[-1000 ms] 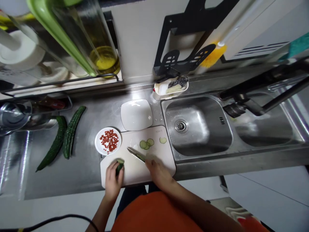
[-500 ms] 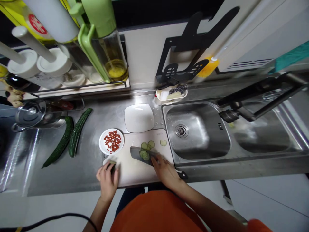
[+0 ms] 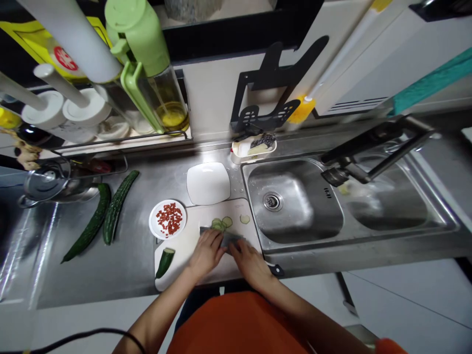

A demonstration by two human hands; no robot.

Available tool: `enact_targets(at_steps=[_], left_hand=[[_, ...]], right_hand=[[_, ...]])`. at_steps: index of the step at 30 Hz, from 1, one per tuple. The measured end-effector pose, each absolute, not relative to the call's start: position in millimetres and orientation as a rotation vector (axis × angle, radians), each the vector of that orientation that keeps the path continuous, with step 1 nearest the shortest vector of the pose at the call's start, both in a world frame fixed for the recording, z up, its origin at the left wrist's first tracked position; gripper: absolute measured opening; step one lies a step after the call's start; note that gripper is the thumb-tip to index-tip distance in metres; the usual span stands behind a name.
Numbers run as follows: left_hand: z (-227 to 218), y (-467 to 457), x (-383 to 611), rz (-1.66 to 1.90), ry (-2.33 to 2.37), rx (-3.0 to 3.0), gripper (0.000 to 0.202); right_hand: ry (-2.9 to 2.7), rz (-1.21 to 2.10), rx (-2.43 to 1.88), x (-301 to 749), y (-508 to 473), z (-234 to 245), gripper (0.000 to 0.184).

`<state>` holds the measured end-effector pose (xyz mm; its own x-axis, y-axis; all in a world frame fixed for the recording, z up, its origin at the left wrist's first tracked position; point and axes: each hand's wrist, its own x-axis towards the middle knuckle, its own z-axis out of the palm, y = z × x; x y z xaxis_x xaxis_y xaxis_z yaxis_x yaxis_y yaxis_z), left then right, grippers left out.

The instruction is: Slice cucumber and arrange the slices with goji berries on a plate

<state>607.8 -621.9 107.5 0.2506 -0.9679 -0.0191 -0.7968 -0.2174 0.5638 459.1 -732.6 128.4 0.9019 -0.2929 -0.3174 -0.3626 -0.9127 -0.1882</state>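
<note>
Right hand [image 3: 250, 261] closed over the blade of a knife [image 3: 229, 240], its handle jutting out beyond the wrist; left hand [image 3: 207, 251] at the blade's other end, fingers bent, whether gripping cannot be told. Cucumber slices [image 3: 227, 222] lie just beyond the blade on the cutting board [image 3: 197, 216], cut cucumber piece [image 3: 164, 263] at the board's left end, near a plate of red bits [image 3: 170, 220].

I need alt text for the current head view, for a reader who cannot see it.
The right hand holds a knife over a white board, with the left hand at the blade, near cucumber slices. A cucumber piece lies at the board's left; around are a dish of red bits, a white plate, two cucumbers and a sink.
</note>
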Motion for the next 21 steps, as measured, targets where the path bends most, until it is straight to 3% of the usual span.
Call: enact_targets(at_steps=[9, 13, 21], left_hand=[[97.1, -620.0, 617.9, -0.52, -1.376, 2.108, 0.026], [88.7, -624.4, 624.5, -0.446, -1.222, 2.204, 0.017], [91.6, -644.5, 622.5, -0.525, -1.414, 2.173, 0.012]], right_hand=[[0.51, 0.539, -2.638, 424.9, -729.6, 135.9, 0.051], [0.529, 0.575, -2.574, 415.5, -736.0, 143.4, 0.052], [0.519, 0.675, -2.558, 413.2, -734.6, 149.0, 0.049]])
